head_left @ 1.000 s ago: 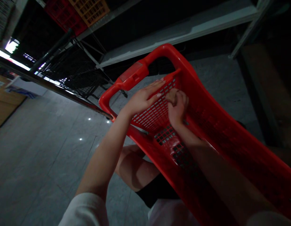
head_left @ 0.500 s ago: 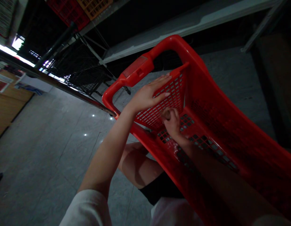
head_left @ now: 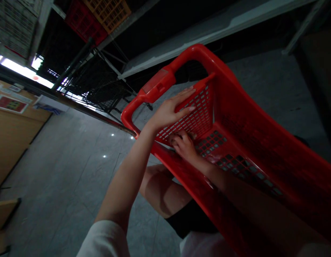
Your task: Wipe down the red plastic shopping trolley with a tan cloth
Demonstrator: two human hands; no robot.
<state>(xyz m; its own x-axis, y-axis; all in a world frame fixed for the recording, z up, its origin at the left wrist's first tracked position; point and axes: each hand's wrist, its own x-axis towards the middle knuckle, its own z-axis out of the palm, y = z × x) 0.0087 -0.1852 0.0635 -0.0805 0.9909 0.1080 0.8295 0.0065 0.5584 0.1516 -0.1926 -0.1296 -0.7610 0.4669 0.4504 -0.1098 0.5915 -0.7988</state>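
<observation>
A red plastic shopping cart (head_left: 257, 110) tilts across the view, its handle (head_left: 158, 85) toward the upper left. My left hand (head_left: 167, 112) lies over the top edge of the grid panel (head_left: 201, 110) at the handle end, with the fingers along the edge and the thumb on the inner side. Inside the basket, my right hand (head_left: 184, 145) presses a brownish crumpled thing, perhaps a rag (head_left: 193, 135), against the panel's lower left part. Its fingers are bent round it and hide most of it.
A dark metal bar (head_left: 95, 113) runs from the left to the cart's handle end. Behind are a light shelf frame (head_left: 160, 59), red (head_left: 86, 23) and orange (head_left: 110, 14) crates, and a dark wire cart (head_left: 106, 89). Wooden furniture (head_left: 15, 132) stands at left on the grey floor (head_left: 66, 178).
My right hand has moved left and down along the panel with the brownish thing, toward its lower corner. My left hand stays on the panel's edge. The whole view has shifted slightly.
</observation>
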